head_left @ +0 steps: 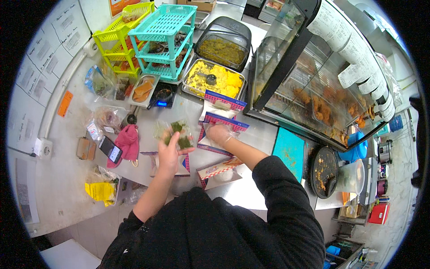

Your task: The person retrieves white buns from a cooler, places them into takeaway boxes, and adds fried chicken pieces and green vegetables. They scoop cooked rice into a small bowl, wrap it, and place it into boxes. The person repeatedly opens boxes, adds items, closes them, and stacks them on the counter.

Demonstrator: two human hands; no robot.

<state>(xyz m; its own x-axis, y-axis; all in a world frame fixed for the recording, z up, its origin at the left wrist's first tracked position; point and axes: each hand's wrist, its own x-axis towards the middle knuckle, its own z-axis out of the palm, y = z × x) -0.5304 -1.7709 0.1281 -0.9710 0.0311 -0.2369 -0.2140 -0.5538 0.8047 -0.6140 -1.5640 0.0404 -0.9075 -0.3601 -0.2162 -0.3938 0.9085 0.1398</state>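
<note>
My left hand (168,154) holds a clear plastic packet (184,142) with dark green leafy pieces inside, thumb and fingers spread around it. My right hand (218,134), in a clear disposable glove, reaches into an open paper food box (228,120) with a purple and pink pattern; its fingertips are hidden there. Just behind stands a matching box (225,99). Nearer to me is a box with a red-checked edge (220,169), a white round item (224,175) in it. Another patterned box (182,167) lies below my left hand, partly covered by my forearm.
Behind the boxes are a metal tray of yellow food (201,80) and a digital scale (162,96). A glass display case (309,85) with fried pieces stands right, beside a turquoise board (288,152) and a black round pan (324,172). Left lie a phone (110,149) and a pink cloth (127,143).
</note>
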